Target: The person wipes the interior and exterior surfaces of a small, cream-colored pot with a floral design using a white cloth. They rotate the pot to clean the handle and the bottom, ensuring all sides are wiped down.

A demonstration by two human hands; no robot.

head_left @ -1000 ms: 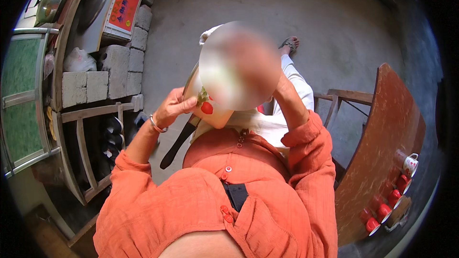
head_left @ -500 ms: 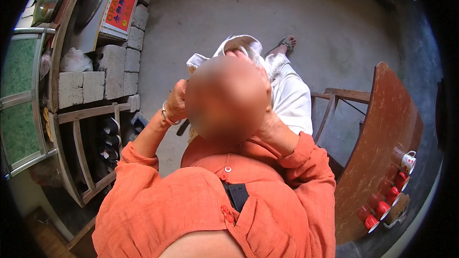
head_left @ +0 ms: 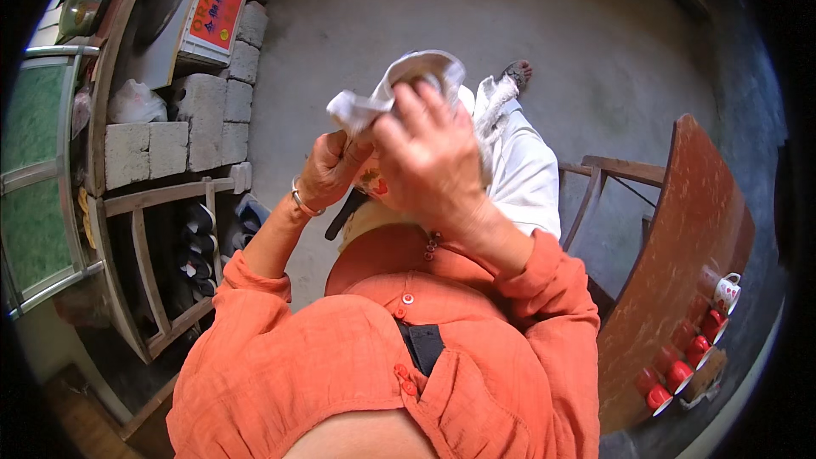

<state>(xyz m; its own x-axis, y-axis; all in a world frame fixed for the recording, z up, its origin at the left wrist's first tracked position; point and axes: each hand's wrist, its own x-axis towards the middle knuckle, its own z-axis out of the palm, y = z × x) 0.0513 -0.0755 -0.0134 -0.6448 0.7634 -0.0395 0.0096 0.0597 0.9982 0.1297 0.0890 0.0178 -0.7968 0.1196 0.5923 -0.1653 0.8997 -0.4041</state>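
Note:
In front of my belly, my left hand (head_left: 330,172) is closed on a white cloth (head_left: 355,109) and on a pale thing with a red pattern (head_left: 371,182). The patterned thing looks like a mug, but it is mostly behind my hands. My right hand (head_left: 433,153) is smeared by motion. Its bent fingers press into the upper folds of the cloth, whose edge curves round them in a ring. A frayed white end of cloth (head_left: 491,119) hangs to the right, over my white trouser leg (head_left: 525,174).
At the right, a brown tabletop (head_left: 680,229) bears several red mugs (head_left: 678,376) and a white patterned mug (head_left: 727,292). On the left stand concrete blocks (head_left: 204,119), a wooden rack (head_left: 140,272) with shoes, a box with an orange label (head_left: 219,4) and a metal pot (head_left: 89,2).
A blurred round patch hid much of my hands before; now they show. My right hand's fingers now lie over the cloth's folds.

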